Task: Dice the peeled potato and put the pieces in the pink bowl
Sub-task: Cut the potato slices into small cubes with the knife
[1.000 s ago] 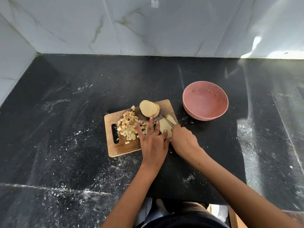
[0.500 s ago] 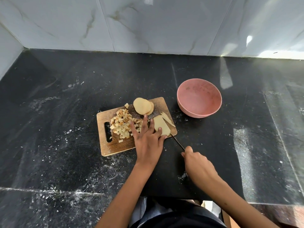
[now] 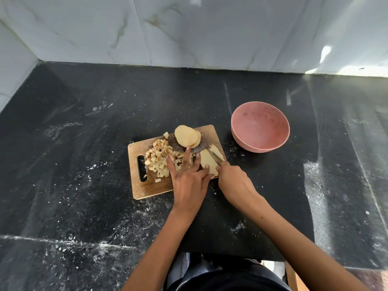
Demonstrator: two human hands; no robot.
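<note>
Back at the board now: half a second ago my right hand (image 3: 235,181) was drawn away toward me with the knife clear of the wood, and it has returned so the knife (image 3: 215,158) lies across the potato slab (image 3: 206,162) again. That hand is curled round the knife's handle, which is hidden inside the grip; only the thin blade shows, running away from the knuckles over the slab. My left hand (image 3: 189,181) has stayed put, flat with fingers straight and spread, the thumb side pressing the slab's near edge, the longest finger reaching toward the round slices (image 3: 185,136).

Just beyond the right hand's fingertips, on the far side of the blade, lie a few cut strips (image 3: 216,152). Under and to the left of the left hand's fingers sits the heap of diced pieces (image 3: 160,159), some browned at the edges, with a couple of stray cubes nearby. All of it rests on the wooden cutting board (image 3: 147,187), whose handle slot is at the end away from both hands.

Past the right hand, further off and to its right, the pink bowl (image 3: 238,133) stands on the black tabletop (image 3: 84,143), apart from the board, with no potato in it. I can read no writing or labels anywhere.
</note>
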